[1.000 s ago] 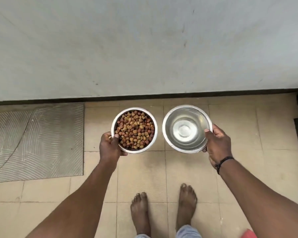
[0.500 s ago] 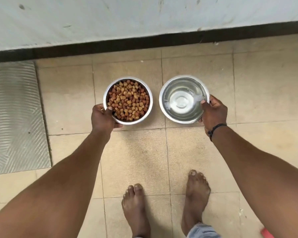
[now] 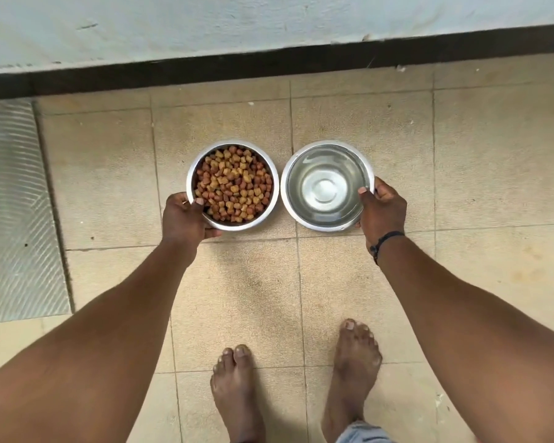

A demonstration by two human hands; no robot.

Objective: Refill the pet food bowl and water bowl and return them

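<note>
- Head view looks straight down: the food bowl (image 3: 233,185), heaped with kibble, and the water bowl (image 3: 328,186) sit level and side by side over the tiled floor (image 3: 493,155), rims nearly touching, a short way out from the dark skirting (image 3: 269,63).
- Whether either bowl rests on the tiles or hangs just above them cannot be told.
- Each bowl lies forward and inward of its hand; being round, neither has a long axis.
- Left hand (image 3: 183,219) pinches the food bowl's near-left rim, thumb over the lip, fingers underneath.
- Right hand (image 3: 383,209) pinches the water bowl's right rim likewise.
- Likely next step: set both bowls flat, then release outward, keeping the water level.
</note>
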